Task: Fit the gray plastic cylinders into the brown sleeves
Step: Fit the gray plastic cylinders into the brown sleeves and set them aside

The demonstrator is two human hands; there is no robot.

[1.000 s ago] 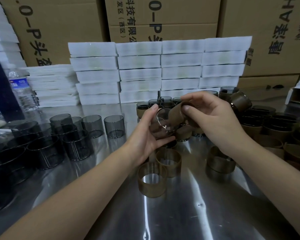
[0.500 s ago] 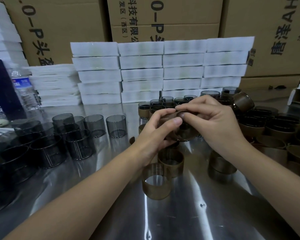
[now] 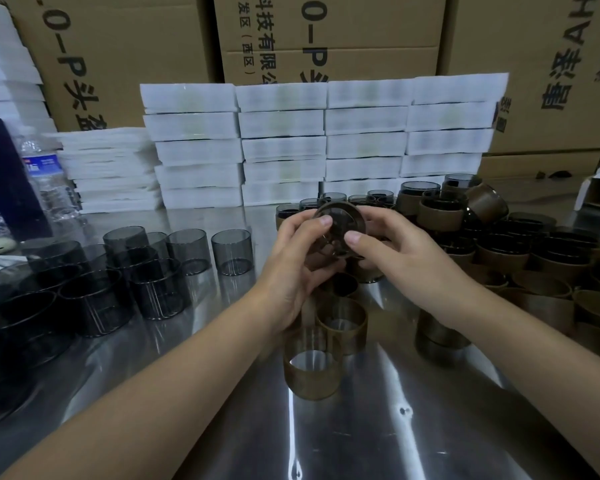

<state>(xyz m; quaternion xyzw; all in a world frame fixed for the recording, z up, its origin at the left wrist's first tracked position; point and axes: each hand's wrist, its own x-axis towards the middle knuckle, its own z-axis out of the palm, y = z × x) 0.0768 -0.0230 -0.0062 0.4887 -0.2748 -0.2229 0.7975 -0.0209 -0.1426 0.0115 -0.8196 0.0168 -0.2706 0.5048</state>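
Covering the steel desk (image 3: 361, 427), bare cylinders (image 3: 187, 251) wait by its left edge and sleeved ones (image 3: 499, 237) pile by the right, apparently sorted. Above the middle, left hand (image 3: 291, 268) and right hand (image 3: 406, 258) pinch one sleeve (image 3: 340, 220), thumbs seemingly pressing its cylinder home.

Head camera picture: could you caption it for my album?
Left hand and right hand hold a brown sleeve with a gray cylinder inside, above a steel table.

The left grip (image 3: 293, 261) and right grip (image 3: 400, 252) cover the sides of the held brown sleeve (image 3: 358, 216); how deep its gray cylinder (image 3: 337, 237) sits cannot be told. Far left of it the water bottle (image 3: 47, 181) is blurred; behind it, cardboard boxes (image 3: 361, 26) run off the top edge.
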